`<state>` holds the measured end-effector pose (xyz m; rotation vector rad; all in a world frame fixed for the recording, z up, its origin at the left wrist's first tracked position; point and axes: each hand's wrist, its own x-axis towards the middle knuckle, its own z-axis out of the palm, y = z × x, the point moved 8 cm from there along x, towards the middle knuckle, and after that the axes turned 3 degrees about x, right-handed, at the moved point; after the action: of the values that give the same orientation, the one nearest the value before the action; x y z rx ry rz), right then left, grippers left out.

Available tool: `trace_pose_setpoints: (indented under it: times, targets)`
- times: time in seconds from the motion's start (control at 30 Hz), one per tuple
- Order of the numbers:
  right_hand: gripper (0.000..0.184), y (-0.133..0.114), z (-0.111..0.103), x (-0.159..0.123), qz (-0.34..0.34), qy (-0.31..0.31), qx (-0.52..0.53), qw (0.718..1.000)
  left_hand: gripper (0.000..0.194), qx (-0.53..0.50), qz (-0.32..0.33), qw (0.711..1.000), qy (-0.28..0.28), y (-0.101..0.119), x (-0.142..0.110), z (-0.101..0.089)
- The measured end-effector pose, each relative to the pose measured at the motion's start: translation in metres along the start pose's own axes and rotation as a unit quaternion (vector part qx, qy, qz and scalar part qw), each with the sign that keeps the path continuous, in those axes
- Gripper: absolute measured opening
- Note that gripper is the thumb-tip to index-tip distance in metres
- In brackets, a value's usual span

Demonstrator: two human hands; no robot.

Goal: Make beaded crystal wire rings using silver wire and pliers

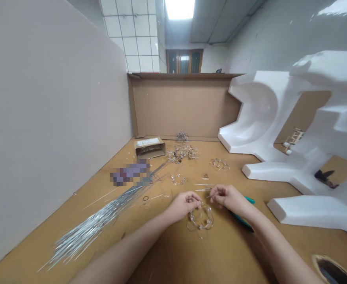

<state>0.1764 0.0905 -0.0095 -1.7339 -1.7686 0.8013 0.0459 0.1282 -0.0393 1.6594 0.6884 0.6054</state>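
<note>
- Head view, left hand (185,206): its left fingers (197,200) are pinched together on the top edge of a looped wire ring (201,218) with small clear beads. The ring lies on the bench just below the fingers, with loose wire ends curling out from it.
- Right hand (228,198): its right fingers (216,192) are curled together just above the ring. A thin wire end (209,196) shows at their tips, but it is too small to tell whether they are clamped on it.
- Just right of the right fingers, pliers with teal handles (242,220) lie partly under the right wrist.
- Left of the fingers, a long bundle of silver wires (93,223) fans across the bench (161,256), beside a pixelated, unreadable object (130,172).
- Ahead of the fingers lie loose wire clusters (182,154) and a small cardboard box (149,147), backed by a cardboard wall (182,106).
- Right of the fingers, a large white foam moulding (294,130) rests on the bench.
</note>
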Motion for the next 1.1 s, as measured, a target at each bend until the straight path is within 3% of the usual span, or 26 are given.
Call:
trace_pose_setpoints:
  times: [0.2, 0.43, 0.63, 0.9, 1.1]
  targets:
    - [0.019, -0.005, 0.011, -0.008, -0.030, -0.013, 0.042, 0.999, 0.022, 0.019, -0.005, 1.000, -0.003, 0.002, -0.003, 0.006]
    - [0.021, -0.028, 0.002, -0.019, -0.072, 0.028, -0.051, 0.996, 0.025, 0.020, -0.017, 1.000, -0.009, 0.001, -0.005, 0.010]
    - [0.023, -0.041, 0.005, -0.024, -0.095, 0.017, -0.139, 0.986, 0.025, 0.037, -0.009, 0.999, -0.025, 0.002, -0.005, 0.013]
    - [0.020, -0.027, 0.001, -0.019, -0.064, -0.003, 0.014, 0.998, 0.016, 0.148, 0.018, 0.989, 0.004, 0.024, -0.012, 0.007]
    - [0.020, -0.035, 0.007, -0.020, -0.070, -0.020, 0.086, 0.994, 0.040, -0.008, 0.019, 1.000, -0.023, 0.025, -0.013, 0.014]
